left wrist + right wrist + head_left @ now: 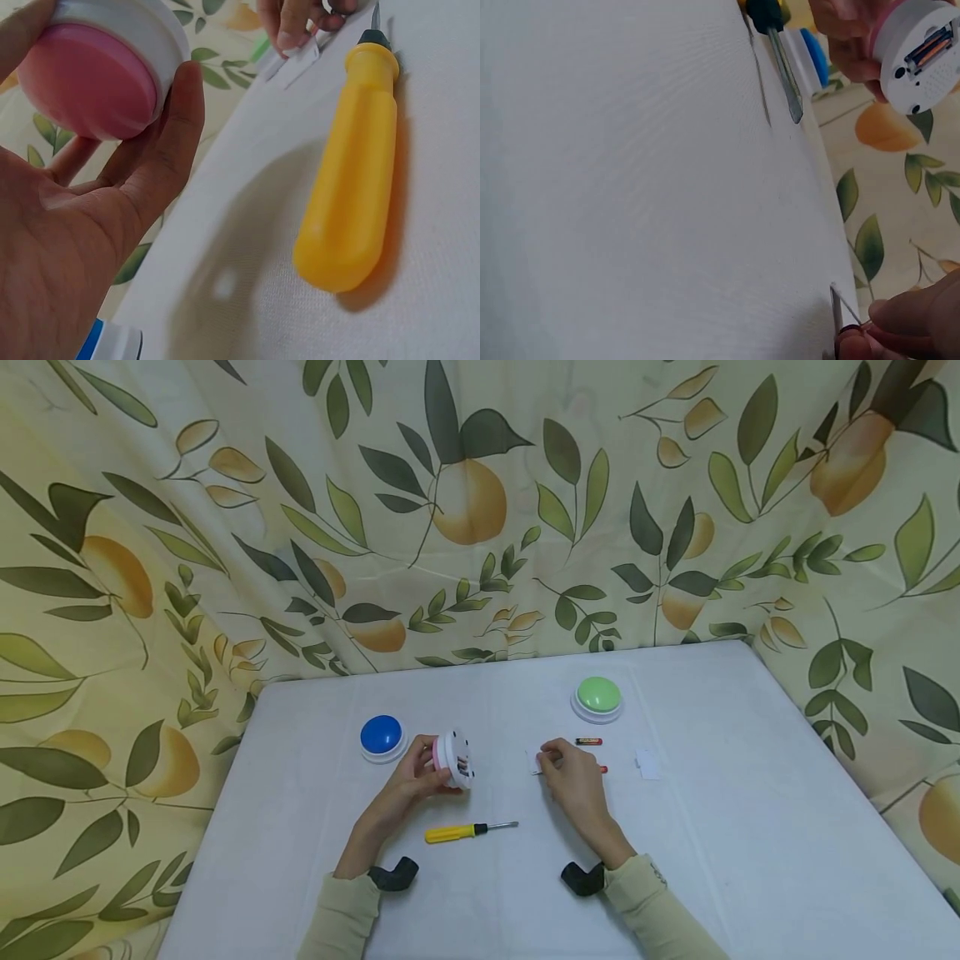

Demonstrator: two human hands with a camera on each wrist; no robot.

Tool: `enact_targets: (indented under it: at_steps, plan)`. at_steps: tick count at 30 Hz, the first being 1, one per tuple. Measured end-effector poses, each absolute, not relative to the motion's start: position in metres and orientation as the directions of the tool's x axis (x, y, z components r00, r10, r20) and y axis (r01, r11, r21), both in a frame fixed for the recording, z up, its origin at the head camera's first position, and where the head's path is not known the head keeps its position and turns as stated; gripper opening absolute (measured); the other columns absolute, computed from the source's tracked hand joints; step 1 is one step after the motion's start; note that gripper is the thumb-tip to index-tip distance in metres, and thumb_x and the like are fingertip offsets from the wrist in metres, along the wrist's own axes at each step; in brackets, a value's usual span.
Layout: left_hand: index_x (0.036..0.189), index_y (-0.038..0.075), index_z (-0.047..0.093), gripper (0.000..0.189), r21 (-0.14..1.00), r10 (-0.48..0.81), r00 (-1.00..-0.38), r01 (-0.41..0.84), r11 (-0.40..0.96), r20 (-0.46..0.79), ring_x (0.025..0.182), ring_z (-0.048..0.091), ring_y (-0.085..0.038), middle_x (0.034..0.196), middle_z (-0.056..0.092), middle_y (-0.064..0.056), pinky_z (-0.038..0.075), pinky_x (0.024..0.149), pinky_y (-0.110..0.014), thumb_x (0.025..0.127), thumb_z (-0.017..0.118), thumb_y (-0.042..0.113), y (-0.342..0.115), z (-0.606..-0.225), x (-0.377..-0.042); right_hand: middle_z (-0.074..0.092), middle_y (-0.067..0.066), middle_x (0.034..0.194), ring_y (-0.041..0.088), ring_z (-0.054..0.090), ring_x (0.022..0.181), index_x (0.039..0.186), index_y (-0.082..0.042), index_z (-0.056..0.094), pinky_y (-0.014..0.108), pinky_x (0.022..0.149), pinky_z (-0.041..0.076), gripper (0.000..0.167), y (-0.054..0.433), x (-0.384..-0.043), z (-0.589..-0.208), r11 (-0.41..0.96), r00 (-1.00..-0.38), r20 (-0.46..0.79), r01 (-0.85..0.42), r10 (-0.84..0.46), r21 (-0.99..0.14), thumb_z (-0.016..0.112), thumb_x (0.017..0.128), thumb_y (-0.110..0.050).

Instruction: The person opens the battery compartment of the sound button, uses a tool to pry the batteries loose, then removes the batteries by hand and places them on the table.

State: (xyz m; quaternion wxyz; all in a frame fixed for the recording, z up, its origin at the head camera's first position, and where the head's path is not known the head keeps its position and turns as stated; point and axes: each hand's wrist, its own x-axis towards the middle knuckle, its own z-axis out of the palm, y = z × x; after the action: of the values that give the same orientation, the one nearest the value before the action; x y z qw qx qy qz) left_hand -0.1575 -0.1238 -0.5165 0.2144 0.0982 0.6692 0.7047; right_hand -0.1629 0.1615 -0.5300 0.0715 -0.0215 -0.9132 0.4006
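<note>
My left hand (408, 774) grips a round white push button with a pink dome (90, 82), tilted on its side. The button's underside (922, 82) faces right, its battery slot uncovered with batteries inside. Over the table to the right, my right hand (576, 781) pinches a small white flat piece (300, 64) between thumb and fingertips, close to the cloth. One red-and-black battery (588, 741) lies just beyond that hand; the red end of another battery (603, 769) shows beside it, the rest hidden by the hand.
Between the hands and nearer me lies a yellow-handled screwdriver (453, 833), tip to the right. A blue-domed button (381, 735) stands at the left, a green-domed one (598, 695) at the back. Another white flat piece (648, 765) lies right of the batteries on the white cloth (720, 827).
</note>
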Motion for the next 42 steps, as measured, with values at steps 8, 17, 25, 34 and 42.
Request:
enact_targets:
  at_steps: [8, 17, 25, 34, 42]
  plan:
    - [0.146, 0.018, 0.034, 0.058, 0.986, 0.431, -0.891, -0.167, -0.014, -0.145, 0.136, 0.053, -0.034, 0.16, 0.04, -0.016, 0.058, 0.103, -0.045, 0.097, 0.065, 0.021, -0.126, -0.519, -0.159, 0.076, 0.008, 0.083, 0.021, 0.067, 0.072, 0.101, -0.003, 0.076, 0.035, 0.063, 0.052, 0.012, 0.16, -0.164, -0.53, 0.773, -0.984, 0.155, -0.033, 0.085, -0.634, 0.074, 0.092, -0.011]
    - [0.147, 0.018, 0.033, 0.058, 0.985, 0.424, -0.893, -0.175, -0.014, -0.152, 0.14, 0.051, -0.037, 0.163, 0.039, -0.016, 0.057, 0.104, -0.047, 0.097, 0.063, 0.019, -0.126, -0.518, -0.159, 0.073, 0.007, 0.083, 0.019, 0.064, 0.072, 0.102, -0.003, 0.075, 0.033, 0.062, 0.05, 0.013, 0.158, -0.164, -0.529, 0.782, -0.99, 0.11, -0.001, 0.086, -0.623, 0.074, 0.093, -0.012]
    - [0.146, 0.023, 0.037, 0.051, 0.978, 0.458, -0.881, -0.182, -0.104, -0.115, 0.135, 0.055, -0.031, 0.16, 0.043, -0.013, 0.057, 0.104, -0.048, 0.1, 0.058, 0.017, -0.131, -0.522, -0.159, 0.075, 0.006, 0.091, 0.016, 0.062, 0.069, 0.11, -0.008, 0.075, 0.029, 0.059, 0.049, 0.016, 0.152, -0.154, -0.523, 0.79, -0.984, 0.17, -0.067, 0.047, -0.61, 0.073, 0.095, -0.014]
    - [0.159, 0.02, 0.031, 0.056, 0.92, 0.532, -0.846, -0.184, -0.346, 0.031, 0.13, 0.062, -0.021, 0.151, 0.054, 0.003, 0.056, 0.105, -0.043, 0.105, 0.043, 0.012, -0.14, -0.514, -0.155, 0.074, 0.0, 0.107, 0.013, 0.064, 0.09, 0.116, -0.012, 0.073, 0.031, 0.077, 0.057, 0.021, 0.141, -0.15, -0.52, 0.71, -0.939, 0.218, -0.343, -0.265, -0.615, 0.074, 0.095, -0.009]
    - [0.163, 0.025, 0.027, 0.06, 0.865, 0.557, -0.827, -0.226, -0.447, 0.072, 0.138, 0.056, -0.021, 0.157, 0.048, 0.006, 0.051, 0.11, -0.046, 0.106, 0.039, 0.012, -0.147, -0.508, -0.151, 0.071, -0.002, 0.123, 0.019, 0.062, 0.117, 0.122, -0.014, 0.072, 0.041, 0.101, 0.056, 0.024, 0.129, -0.146, -0.526, 0.581, -0.823, 0.186, -0.521, -0.537, -0.625, 0.071, 0.098, -0.012]
